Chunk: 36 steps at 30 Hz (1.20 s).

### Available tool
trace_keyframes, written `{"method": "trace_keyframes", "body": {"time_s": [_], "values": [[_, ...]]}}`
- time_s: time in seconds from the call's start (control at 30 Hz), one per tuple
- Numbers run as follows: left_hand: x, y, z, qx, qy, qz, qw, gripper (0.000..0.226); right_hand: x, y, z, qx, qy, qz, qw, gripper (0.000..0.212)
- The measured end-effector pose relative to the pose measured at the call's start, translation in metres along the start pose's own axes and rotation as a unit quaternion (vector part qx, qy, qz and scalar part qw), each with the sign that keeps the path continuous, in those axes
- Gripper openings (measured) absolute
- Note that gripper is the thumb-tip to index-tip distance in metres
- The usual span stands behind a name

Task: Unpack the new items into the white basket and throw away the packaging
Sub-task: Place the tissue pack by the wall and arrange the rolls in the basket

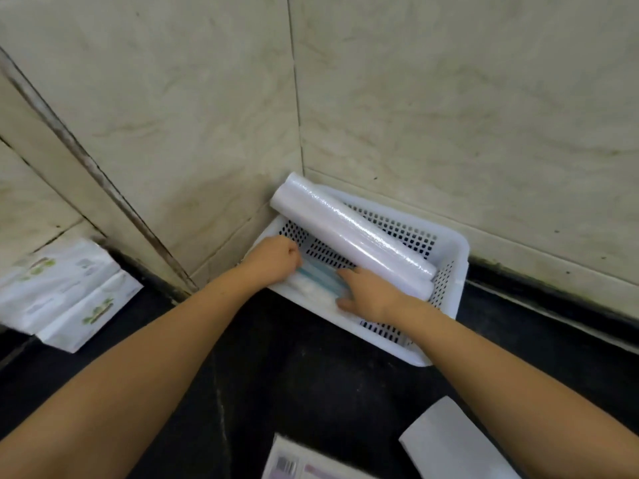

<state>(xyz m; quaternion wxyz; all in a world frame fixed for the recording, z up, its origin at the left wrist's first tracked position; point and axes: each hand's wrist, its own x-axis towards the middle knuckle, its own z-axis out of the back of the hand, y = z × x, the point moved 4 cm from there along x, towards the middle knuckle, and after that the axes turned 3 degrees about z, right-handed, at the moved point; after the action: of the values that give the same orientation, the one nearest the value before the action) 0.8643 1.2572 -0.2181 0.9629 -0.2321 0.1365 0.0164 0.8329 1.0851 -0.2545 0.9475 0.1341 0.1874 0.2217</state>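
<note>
Flat packaging (301,466) and white sheet (446,444) nearest, on dark worktop (311,382), short of white basket (446,305). Left hand (275,259), grip curled shut, and right hand (368,293), fingers spread flat, both on blue pack (320,276) at basket's near-left end. Two wrapped rolls (349,229) in basket, long axis toward wall corner. Tissue packs (58,292) far left of basket.
</note>
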Motion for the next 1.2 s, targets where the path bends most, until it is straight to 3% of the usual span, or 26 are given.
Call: {"method": "trace_keyframes", "body": {"time_s": [0.07, 0.2, 0.3, 0.43, 0.53, 0.63, 0.77, 0.87, 0.97, 1.07, 1.2], "values": [[0.008, -0.003, 0.004, -0.001, -0.014, -0.009, 1.0, 0.03, -0.002, 0.003, -0.003, 0.031, 0.028, -0.002, 0.999, 0.066], [0.021, -0.01, 0.004, -0.037, -0.054, -0.061, 0.996, 0.026, 0.007, 0.004, 0.006, 0.199, 0.022, -0.039, 0.979, 0.047], [0.031, -0.013, -0.006, -0.011, 0.014, -0.097, 0.995, 0.028, 0.017, 0.003, 0.004, 0.154, 0.043, -0.034, 0.987, 0.032], [0.042, -0.014, -0.03, 0.084, 0.134, -0.101, 0.982, 0.043, 0.021, 0.0, 0.005, 0.144, 0.101, -0.036, 0.984, 0.033], [0.048, -0.019, -0.039, 0.101, 0.179, -0.103, 0.973, 0.046, 0.014, -0.003, 0.012, 0.201, 0.138, -0.036, 0.969, 0.031], [0.05, -0.024, -0.04, 0.11, 0.218, -0.121, 0.962, 0.039, -0.005, -0.008, 0.025, 0.15, 0.146, 0.005, 0.978, 0.016], [0.043, -0.025, -0.045, 0.15, 0.279, -0.129, 0.94, 0.038, -0.038, -0.03, 0.073, 0.143, 0.09, -0.011, 0.985, 0.022], [0.036, -0.025, -0.046, 0.174, 0.307, -0.11, 0.929, 0.043, -0.043, -0.036, 0.101, 0.195, -0.045, -0.028, 0.979, 0.019], [0.031, -0.029, -0.046, 0.202, 0.307, -0.117, 0.922, 0.029, -0.032, -0.019, 0.092, 0.196, -0.149, -0.01, 0.969, 0.015], [0.023, -0.025, -0.045, 0.22, 0.287, -0.114, 0.925, 0.035, -0.015, 0.006, 0.064, 0.184, -0.177, 0.021, 0.967, 0.038], [0.015, -0.014, -0.034, 0.185, 0.294, -0.11, 0.931, 0.042, 0.005, 0.021, 0.041, 0.151, -0.209, 0.031, 0.966, 0.041]]}}
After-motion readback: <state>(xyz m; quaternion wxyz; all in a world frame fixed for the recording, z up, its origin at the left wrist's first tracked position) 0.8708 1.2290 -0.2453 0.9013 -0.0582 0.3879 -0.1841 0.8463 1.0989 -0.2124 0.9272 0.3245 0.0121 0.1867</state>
